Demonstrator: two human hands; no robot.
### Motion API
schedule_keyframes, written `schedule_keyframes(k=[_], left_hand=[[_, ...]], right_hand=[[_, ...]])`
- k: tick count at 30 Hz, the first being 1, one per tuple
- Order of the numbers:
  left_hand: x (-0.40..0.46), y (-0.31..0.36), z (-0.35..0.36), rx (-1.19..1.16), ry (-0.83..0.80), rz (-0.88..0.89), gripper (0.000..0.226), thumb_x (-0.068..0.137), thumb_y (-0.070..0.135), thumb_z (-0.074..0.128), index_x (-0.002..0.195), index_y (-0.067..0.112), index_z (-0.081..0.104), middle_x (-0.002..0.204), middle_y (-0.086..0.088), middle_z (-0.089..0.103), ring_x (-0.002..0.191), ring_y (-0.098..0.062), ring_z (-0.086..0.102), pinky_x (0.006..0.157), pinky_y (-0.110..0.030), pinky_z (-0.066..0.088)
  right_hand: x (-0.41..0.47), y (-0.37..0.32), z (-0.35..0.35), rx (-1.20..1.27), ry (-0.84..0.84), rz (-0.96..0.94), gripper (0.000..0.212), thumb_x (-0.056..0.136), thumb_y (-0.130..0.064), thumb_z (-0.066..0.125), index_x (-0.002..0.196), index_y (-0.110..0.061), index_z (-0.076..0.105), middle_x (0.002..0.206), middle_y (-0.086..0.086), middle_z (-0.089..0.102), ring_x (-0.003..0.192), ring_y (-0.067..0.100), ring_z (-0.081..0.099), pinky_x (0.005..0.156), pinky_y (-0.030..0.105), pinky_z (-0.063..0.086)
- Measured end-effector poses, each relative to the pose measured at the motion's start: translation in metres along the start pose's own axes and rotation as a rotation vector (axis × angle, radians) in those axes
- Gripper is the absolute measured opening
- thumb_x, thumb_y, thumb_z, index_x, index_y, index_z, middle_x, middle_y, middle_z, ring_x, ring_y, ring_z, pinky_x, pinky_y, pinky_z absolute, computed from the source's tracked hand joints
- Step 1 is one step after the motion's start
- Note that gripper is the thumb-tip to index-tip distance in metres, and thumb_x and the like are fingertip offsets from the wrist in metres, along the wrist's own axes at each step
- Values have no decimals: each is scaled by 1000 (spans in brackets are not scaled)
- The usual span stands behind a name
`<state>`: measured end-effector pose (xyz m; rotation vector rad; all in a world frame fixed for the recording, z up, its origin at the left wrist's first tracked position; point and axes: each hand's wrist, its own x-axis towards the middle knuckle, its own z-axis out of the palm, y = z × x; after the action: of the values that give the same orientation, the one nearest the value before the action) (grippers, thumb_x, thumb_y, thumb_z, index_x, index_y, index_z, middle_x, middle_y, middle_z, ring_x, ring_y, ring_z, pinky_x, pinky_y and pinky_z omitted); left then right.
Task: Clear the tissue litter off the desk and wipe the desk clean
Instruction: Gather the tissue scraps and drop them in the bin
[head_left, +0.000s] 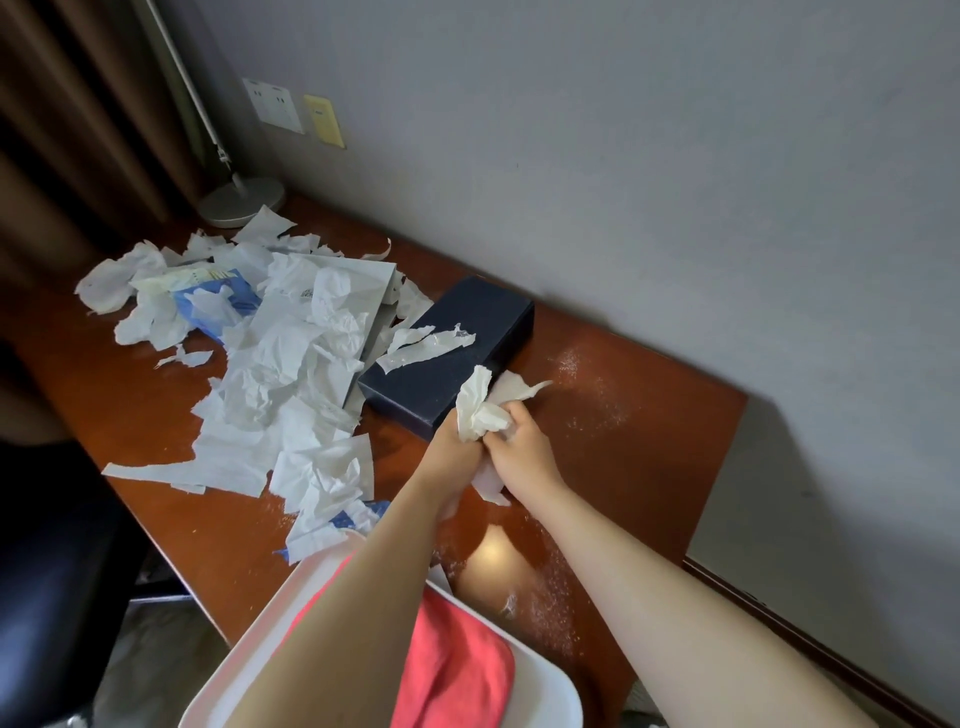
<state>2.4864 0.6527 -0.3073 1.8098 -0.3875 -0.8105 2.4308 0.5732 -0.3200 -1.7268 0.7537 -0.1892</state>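
Head view: torn tissue litter (270, 364) sprawls across the desk's (649, 415) left side, burying a blue tissue pack (218, 301). Beside the dark box (447, 353), left hand (457, 441) and right hand (524, 447) meet, fingers (511, 415) curled round a crumpled tissue wad (480, 410), probably balling it for the white bin (535, 680) below.

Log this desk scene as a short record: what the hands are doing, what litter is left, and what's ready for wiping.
left hand: grips a crumpled tissue wad
right hand: holds tissue beside the left
dark blue box: on the desk, torn tissue strip on its lid
litter pile: torn tissues over the desk's left half
crumbs: white specks right of the box
red cloth: in a white bin at the near edge
wiping: not yet begun
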Motion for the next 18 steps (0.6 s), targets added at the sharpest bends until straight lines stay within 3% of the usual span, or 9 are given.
schedule_keyframes(k=[3, 10, 18], left_hand=[[-13, 2, 4, 44, 32, 17, 19, 93, 6, 41, 85, 19, 51, 77, 1, 58, 73, -10, 58, 60, -18, 46], [-42, -12, 23, 98, 70, -21, 21, 96, 12, 40, 113, 14, 52, 85, 4, 57, 77, -6, 54, 61, -19, 42], [-81, -16, 50, 118, -45, 41, 30, 88, -1, 39, 109, 12, 56, 89, -1, 61, 82, -12, 57, 64, -21, 44]], right_hand=[[-12, 3, 0, -14, 3, -22, 6, 95, -17, 47, 99, -21, 48, 93, 0, 59, 86, 19, 59, 62, 23, 45], [-56, 13, -8, -13, 51, -21, 9, 96, -14, 45, 103, -18, 50, 97, -1, 58, 92, 18, 58, 72, 26, 45], [-112, 25, -25, -3, 216, 11, 14, 92, -8, 43, 100, -14, 52, 90, 1, 60, 86, 23, 59, 67, 30, 44]])
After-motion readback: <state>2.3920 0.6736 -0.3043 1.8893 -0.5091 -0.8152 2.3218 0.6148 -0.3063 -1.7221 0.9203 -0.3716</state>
